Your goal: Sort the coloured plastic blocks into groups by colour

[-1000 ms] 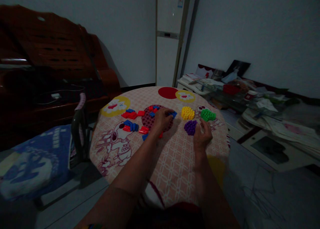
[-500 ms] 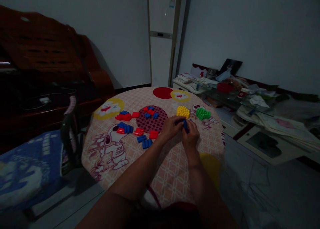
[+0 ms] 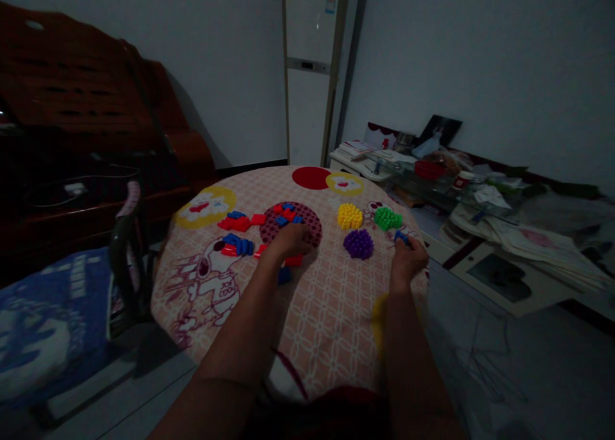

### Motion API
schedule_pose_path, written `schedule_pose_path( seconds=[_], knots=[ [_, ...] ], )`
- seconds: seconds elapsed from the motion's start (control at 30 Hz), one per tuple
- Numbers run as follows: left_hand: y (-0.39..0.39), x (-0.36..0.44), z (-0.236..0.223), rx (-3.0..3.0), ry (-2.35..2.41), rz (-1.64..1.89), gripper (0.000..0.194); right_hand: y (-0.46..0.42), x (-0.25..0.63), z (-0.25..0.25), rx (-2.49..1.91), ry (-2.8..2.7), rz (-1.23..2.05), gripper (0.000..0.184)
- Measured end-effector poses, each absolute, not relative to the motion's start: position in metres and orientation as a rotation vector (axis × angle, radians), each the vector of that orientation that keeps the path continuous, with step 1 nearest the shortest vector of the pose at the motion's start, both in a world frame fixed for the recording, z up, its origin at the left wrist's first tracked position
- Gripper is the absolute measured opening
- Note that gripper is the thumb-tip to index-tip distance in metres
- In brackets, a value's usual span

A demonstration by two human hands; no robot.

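At the right side of the round table, my right hand [image 3: 410, 259] pinches a small blue plastic block [image 3: 401, 237], just below a clump of green knobbly pieces [image 3: 388, 218]. My left hand [image 3: 294, 238] is over the dark red printed circle, close to the red and blue blocks; its fingers are dim and partly hidden. Loose blocks lie on the left half, among them blue blocks [image 3: 240, 244] and red blocks [image 3: 235, 223]. Between my hands sit a yellow clump [image 3: 350, 216] and a purple clump [image 3: 358, 244] of knobbly pieces.
A patterned cloth [image 3: 327, 325] covers the table. To the right stands a low cabinet [image 3: 439, 232] piled with papers, bags and a cup. A chair [image 3: 125, 248] with a blue cover is at the left, a wooden bench [image 3: 86, 107] behind it.
My hands have parted from around the blue block. The right carried it rightwards; the left moved left toward the loose blocks. The purple clump, hidden behind my hands before, now shows.
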State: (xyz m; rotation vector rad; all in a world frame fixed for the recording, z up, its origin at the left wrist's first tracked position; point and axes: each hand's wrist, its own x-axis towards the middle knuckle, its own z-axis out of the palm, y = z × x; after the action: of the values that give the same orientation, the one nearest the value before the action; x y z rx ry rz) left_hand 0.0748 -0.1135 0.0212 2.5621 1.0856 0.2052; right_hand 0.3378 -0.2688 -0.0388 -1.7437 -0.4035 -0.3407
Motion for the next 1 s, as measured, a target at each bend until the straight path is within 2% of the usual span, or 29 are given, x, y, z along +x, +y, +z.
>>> schedule_pose_path(
  seconds=[0.1,0.3,0.5,0.7,0.9,1.0],
  knots=[
    [-0.101,0.053,0.019,2.484,1.003,-0.071,0.031,-0.266,0.351,-0.045,-1.813,-0.366,-0.303,0.018],
    [-0.097,0.04,0.019,2.462,1.094,-0.173,0.043,-0.267,0.354,-0.055,-2.046,-0.373,-0.318,0.013],
    [-0.099,0.039,0.02,2.473,1.14,-0.222,0.024,-0.271,0.353,-0.059,-2.022,-0.393,-0.322,0.016],
    [-0.091,0.042,0.005,2.423,1.144,0.037,0.021,-0.273,0.349,-0.061,-1.933,-0.387,-0.375,0.041],
    [-0.082,0.054,-0.011,2.369,1.372,0.72,0.044,-0.277,0.343,-0.062,-1.868,-0.414,-0.417,0.04],
    [-0.077,0.056,-0.018,2.328,1.425,0.863,0.054,-0.277,0.343,-0.062,-1.882,-0.421,-0.428,0.04]
  ],
)
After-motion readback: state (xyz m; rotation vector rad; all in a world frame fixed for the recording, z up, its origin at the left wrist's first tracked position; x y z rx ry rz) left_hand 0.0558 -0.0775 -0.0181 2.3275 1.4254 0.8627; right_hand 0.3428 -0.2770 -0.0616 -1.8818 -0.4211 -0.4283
